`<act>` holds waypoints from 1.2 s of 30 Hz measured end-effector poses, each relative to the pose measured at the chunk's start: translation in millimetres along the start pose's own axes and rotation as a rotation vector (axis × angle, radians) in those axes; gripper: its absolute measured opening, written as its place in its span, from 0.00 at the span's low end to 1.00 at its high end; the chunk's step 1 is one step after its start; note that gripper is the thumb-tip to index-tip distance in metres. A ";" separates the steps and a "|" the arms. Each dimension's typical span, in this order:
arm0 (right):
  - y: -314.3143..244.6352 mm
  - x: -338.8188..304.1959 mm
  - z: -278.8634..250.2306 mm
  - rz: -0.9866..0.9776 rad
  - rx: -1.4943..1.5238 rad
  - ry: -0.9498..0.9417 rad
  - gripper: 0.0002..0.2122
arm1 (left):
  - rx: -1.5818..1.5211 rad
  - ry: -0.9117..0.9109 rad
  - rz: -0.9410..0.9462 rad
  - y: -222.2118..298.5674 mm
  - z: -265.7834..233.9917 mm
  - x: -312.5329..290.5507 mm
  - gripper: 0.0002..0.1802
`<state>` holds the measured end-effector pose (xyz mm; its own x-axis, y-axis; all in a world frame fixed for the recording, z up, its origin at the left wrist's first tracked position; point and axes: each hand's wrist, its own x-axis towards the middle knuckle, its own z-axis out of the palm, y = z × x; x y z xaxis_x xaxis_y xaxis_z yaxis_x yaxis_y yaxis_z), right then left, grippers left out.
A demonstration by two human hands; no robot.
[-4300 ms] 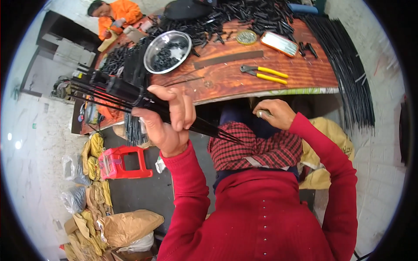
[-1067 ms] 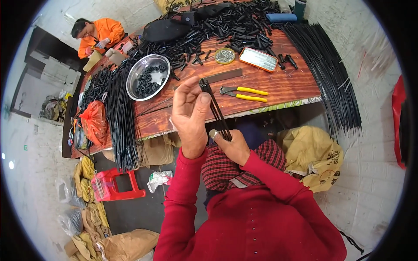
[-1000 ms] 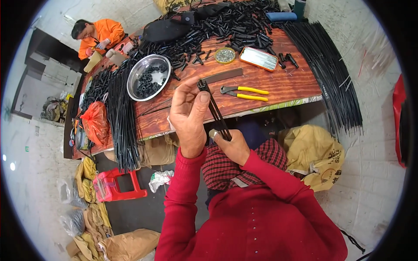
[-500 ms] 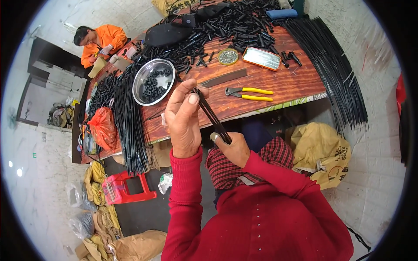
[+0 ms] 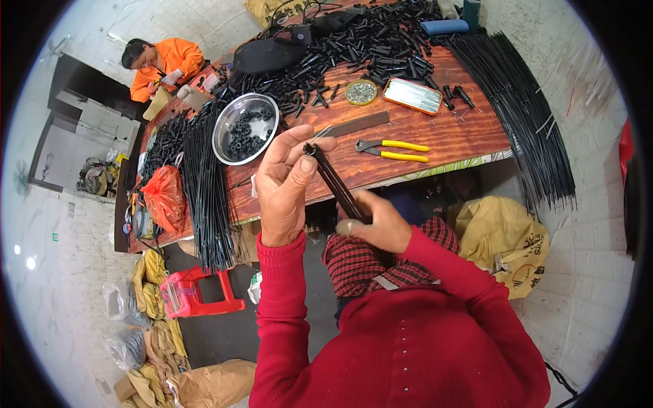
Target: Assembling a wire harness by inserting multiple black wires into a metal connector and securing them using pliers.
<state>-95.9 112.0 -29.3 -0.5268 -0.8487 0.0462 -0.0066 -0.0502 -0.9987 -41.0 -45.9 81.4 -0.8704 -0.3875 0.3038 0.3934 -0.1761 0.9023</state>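
My left hand [image 5: 286,190] pinches the upper end of a small bundle of black rods [image 5: 336,182] between thumb and fingers. Thin pale wire pins [image 5: 322,133] stick out beside its fingertips. Further down the same bundle, my right hand [image 5: 384,226] is closed around the rods, near my lap. Yellow-handled cutting pliers [image 5: 401,144] lie on the table to the right of my left hand. Behind that hand stands a metal bowl [image 5: 216,133] of small black rings. A flat grey metal bar [image 5: 360,124] lies just beyond my fingertips.
A wooden table [image 5: 469,129] carries heaped black tubular parts [image 5: 381,47], an orange-rimmed tray of pins [image 5: 413,95] and a round dish [image 5: 360,92]. Long black rods hang over both ends. A co-worker in orange [image 5: 166,64] sits far left. A red stool [image 5: 197,294] stands below.
My right hand has shifted slightly right and down the rods, its fingers wrapping further round. The rods' upper ends now face the view more. Pins show at my left fingertips.
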 end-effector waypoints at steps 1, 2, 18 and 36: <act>-16.6 0.7 -10.3 -0.112 0.046 0.005 0.24 | 0.021 -0.018 0.007 2.6 2.4 -0.2 0.26; -33.1 1.3 -17.4 -0.147 0.101 0.044 0.24 | 0.041 -0.034 0.013 4.2 5.0 -1.4 0.26; -106.6 30.3 -56.1 -0.342 0.211 -0.072 0.19 | 0.191 -0.088 0.078 18.4 31.8 0.8 0.37; -96.2 35.5 -49.1 -0.087 0.788 -0.229 0.16 | 0.280 -0.106 -0.056 21.2 20.5 4.3 0.21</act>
<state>-155.7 112.5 67.4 -0.3652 -0.9067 0.2113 0.6036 -0.4034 -0.6877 -42.5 -32.8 108.1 -0.9202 -0.2848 0.2685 0.2601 0.0679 0.9632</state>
